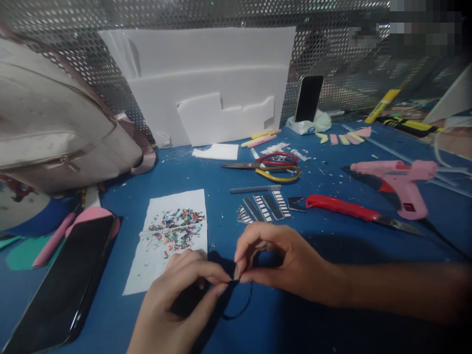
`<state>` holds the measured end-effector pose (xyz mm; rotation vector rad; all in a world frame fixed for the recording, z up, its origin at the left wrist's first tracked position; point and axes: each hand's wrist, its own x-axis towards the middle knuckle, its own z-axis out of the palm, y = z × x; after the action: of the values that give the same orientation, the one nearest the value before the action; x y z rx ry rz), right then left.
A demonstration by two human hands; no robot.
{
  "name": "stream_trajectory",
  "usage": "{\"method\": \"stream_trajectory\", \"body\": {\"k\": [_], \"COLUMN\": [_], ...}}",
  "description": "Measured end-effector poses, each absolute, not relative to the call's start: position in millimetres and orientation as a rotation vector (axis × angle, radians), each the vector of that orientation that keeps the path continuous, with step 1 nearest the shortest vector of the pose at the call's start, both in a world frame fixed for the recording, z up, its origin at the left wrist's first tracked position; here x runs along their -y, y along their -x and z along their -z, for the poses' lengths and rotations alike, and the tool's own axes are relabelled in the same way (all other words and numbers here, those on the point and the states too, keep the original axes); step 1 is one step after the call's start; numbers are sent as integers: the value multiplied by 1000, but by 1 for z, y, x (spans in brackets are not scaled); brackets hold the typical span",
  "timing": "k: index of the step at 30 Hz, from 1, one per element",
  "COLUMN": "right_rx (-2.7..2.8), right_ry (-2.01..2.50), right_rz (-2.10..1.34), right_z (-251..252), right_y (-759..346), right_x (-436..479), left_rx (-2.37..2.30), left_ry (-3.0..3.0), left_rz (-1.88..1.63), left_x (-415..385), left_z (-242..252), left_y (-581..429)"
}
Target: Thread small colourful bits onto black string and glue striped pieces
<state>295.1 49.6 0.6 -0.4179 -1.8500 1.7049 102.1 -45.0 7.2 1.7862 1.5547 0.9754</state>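
My left hand (184, 292) and my right hand (285, 260) meet low in the middle, each closed in a pinch. Between their fingertips is a thin dark cord (244, 310), which hangs below in a small loop. A small pale piece (236, 270) shows at the right fingertips; its kind is hard to make out. Just beyond the right hand lie black and black-and-white striped strips (264, 207). Beside the left hand is a white paper sheet (143, 265) bearing a heap of colourful glittery flakes (180, 228).
Scissors (258, 166), a red-handled knife (342, 207) and a pink glue gun (401, 182) lie ahead and right. A large phone (62, 290) and pale bag (62, 123) occupy the left. White board (199, 54) and an upright phone (309, 98) stand at the back.
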Motion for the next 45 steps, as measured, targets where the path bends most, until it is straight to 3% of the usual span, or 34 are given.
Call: {"method": "stream_trajectory", "body": {"k": [45], "right_rx": [1911], "right_ry": [385], "right_rz": [-1628], "right_z": [-2], "right_y": [-294], "right_x": [-49], "left_rx": [-1551], "left_ry": [-1929], "left_rz": [-907], "left_x": [47], "left_z": [-7], "left_y": [-101]}}
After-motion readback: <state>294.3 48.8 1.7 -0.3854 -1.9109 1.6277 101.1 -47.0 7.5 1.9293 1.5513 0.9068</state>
